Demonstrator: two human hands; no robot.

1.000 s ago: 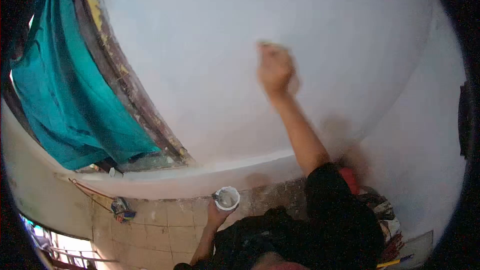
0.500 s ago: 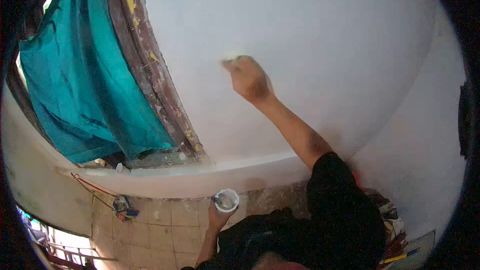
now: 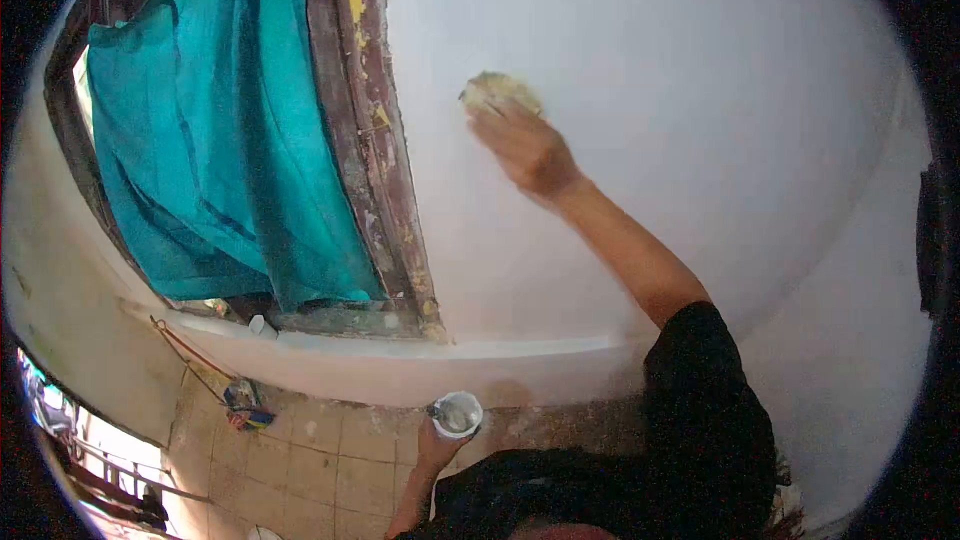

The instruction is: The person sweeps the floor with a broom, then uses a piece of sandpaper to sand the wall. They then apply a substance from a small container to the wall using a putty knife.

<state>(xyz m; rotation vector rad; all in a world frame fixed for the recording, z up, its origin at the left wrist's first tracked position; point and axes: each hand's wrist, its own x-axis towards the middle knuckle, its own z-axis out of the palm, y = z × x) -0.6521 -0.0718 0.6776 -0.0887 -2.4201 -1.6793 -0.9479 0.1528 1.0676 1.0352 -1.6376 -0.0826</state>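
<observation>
My right hand is stretched up and presses a yellowish sponge flat against the white wall, a short way right of the worn wooden window frame. Only the sponge's top edge shows above my fingers. Low down, my left hand grips a small white cup from below; greyish liquid and a small tool sit in it.
A teal curtain hangs in the window at the left. A white ledge runs below the window and wall. Beige floor tiles lie beneath, with a small blue-and-red object and a red cord near the ledge.
My right hand swept the sponge leftward across the wall toward the window frame, and my view turned left. The cup in my left hand stayed about where it was.
</observation>
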